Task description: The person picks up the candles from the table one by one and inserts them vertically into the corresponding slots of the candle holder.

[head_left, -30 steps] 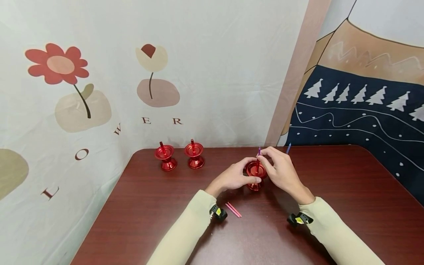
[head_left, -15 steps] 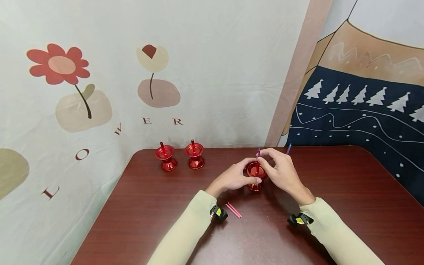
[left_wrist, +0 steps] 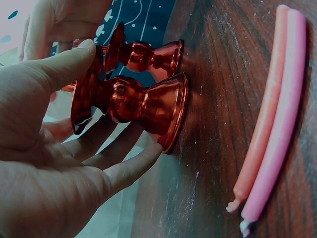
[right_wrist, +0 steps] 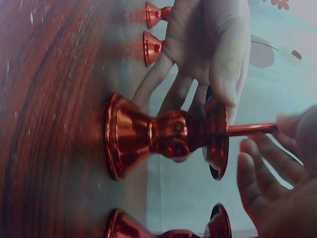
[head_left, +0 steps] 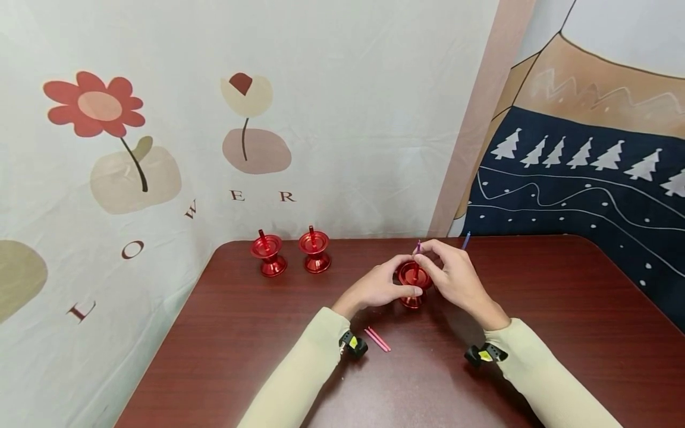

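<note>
A shiny red metal candle holder (head_left: 412, 297) stands on the table in the head view. My left hand (head_left: 381, 284) holds it, thumb and fingers around its dish, as the left wrist view also shows. Above the holder's upright tube (right_wrist: 252, 130), my right hand (head_left: 455, 276) pinches a thin purple candle (head_left: 419, 245); its lower end is hidden by the fingers and the tube. Two slim candles, pink (left_wrist: 277, 119) and coral (left_wrist: 260, 114), lie side by side on the table near my left wrist.
Two more red holders (head_left: 269, 255) (head_left: 314, 252) stand at the back left, their tubes bare. Another holder (left_wrist: 141, 55) stands behind the held one, and a blue candle (head_left: 467, 239) rises behind my right hand. A printed cloth backdrop (head_left: 348, 119) borders the brown table (head_left: 241, 345).
My right hand and the purple candle have sunk very slightly toward the holder. The left hand, the holders and the loose candles look unmoved.
</note>
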`<state>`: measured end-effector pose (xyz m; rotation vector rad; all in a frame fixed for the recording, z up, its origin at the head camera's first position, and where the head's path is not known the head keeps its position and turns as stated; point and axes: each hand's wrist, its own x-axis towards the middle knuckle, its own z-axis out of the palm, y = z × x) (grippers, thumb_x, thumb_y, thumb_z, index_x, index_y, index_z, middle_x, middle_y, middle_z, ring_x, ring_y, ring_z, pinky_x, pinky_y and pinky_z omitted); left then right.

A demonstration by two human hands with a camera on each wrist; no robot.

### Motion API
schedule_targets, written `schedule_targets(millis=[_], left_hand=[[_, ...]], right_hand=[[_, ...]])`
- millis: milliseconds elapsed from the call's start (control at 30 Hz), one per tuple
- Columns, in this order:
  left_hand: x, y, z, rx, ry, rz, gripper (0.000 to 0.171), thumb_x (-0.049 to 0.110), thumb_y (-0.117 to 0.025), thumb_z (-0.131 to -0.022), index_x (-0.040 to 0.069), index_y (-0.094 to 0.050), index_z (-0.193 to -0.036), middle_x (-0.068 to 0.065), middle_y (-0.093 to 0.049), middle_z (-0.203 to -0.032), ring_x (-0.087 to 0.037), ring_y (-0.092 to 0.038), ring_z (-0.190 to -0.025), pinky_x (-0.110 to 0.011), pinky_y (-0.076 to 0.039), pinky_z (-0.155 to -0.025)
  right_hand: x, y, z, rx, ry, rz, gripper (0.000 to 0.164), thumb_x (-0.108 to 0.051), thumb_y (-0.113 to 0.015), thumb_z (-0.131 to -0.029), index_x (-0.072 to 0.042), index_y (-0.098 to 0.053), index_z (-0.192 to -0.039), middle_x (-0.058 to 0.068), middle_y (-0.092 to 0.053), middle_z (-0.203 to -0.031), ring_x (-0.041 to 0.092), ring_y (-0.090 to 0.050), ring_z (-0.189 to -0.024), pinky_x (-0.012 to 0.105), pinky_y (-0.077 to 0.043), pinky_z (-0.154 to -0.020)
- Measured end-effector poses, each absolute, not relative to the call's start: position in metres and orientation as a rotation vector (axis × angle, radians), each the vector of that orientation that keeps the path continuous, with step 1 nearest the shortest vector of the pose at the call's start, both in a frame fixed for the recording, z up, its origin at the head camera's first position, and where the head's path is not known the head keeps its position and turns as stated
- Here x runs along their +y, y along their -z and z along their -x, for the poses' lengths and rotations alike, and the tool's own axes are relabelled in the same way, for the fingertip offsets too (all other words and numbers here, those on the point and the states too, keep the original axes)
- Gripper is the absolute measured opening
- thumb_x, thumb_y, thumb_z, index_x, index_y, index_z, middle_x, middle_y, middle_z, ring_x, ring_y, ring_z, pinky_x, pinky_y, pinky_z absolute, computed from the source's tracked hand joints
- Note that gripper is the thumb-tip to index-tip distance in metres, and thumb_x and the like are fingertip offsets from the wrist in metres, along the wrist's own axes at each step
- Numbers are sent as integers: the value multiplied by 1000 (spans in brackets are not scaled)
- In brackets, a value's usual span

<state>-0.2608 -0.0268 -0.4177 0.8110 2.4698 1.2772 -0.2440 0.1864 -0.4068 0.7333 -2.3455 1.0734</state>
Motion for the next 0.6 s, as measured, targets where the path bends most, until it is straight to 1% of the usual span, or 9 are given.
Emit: schedule_targets(millis=[167,300,367,467,600], left_hand=[[-30,417,263,2462,-1253,-828,80,33,-85,-98,12,-48,-165,-9,-64,-151,-16,-64,-125,-34,-51,-110],[-35,414,267,2428,-1261,-848,81,27,-88,-95,10,-49,-164,-10,-66,-149,-18,-65,-131,-37,-51,-113],[-40,412,269,2403,-1276,-846,79,22,-88,-95,8,-50,-163,-11,-67,-148,-21,-66,-133,-38,-51,-113],[-49,406,272,2402,-1307,-824,74,16,-87,-96,6,-53,-160,-13,-68,-148,-27,-66,-135,-40,-53,-112],[-67,395,276,2471,-1397,-767,61,15,-84,-98,8,-60,-154,-12,-69,-146,-32,-66,-136,-45,-54,-111]], right_hand=[[191,402,242,-2514,-1070,-742,27,-12,-86,-96,-5,-74,-119,3,-76,-101,18,-66,-84,34,-57,-71],[193,399,240,-2613,-981,-756,42,-22,-94,-89,-6,-75,-122,3,-72,-105,21,-64,-87,35,-57,-72],[192,399,239,-2645,-920,-770,48,-27,-97,-85,-7,-75,-122,3,-71,-108,22,-65,-89,36,-59,-73],[191,400,240,-2672,-844,-787,53,-32,-99,-83,-7,-75,-123,4,-71,-112,22,-69,-95,40,-62,-78],[190,402,240,-2694,-824,-773,55,-31,-99,-82,-6,-75,-124,6,-72,-113,25,-71,-97,44,-64,-80]])
